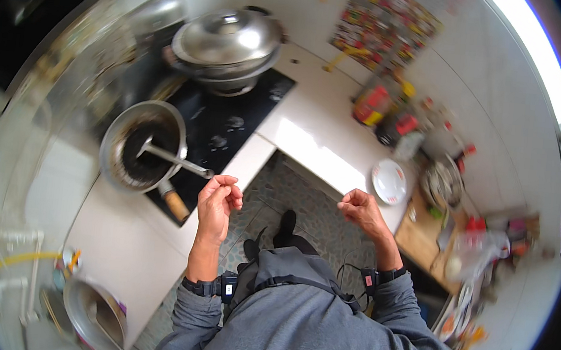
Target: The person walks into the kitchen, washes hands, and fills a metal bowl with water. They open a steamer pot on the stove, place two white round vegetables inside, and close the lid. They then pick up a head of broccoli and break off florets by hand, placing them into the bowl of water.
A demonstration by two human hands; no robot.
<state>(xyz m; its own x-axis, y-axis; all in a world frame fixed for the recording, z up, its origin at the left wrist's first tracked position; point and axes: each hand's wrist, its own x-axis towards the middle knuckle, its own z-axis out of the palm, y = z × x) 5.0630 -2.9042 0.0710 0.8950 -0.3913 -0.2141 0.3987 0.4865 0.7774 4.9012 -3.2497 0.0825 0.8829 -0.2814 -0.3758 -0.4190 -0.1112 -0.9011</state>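
Observation:
My left hand (pixel 217 202) is raised near the edge of the stove counter with loosely curled fingers, close to the end of a metal ladle or spatula handle (pixel 180 160); whether it touches the handle is hard to tell. That utensil rests in a blackened wok (pixel 143 149) with a wooden handle (pixel 176 205). My right hand (pixel 360 210), its fingers curled towards the thumb, holds nothing visible. It hovers just left of a white plate with red marks (pixel 389 181) on the counter.
A lidded steel pot (pixel 227 43) stands on the black cooktop (pixel 213 133). Sauce bottles (pixel 407 121) line the wall. A wooden board (pixel 419 229) lies at the right beside a metal bowl (pixel 442 183). Another metal pan (pixel 95 309) is at lower left.

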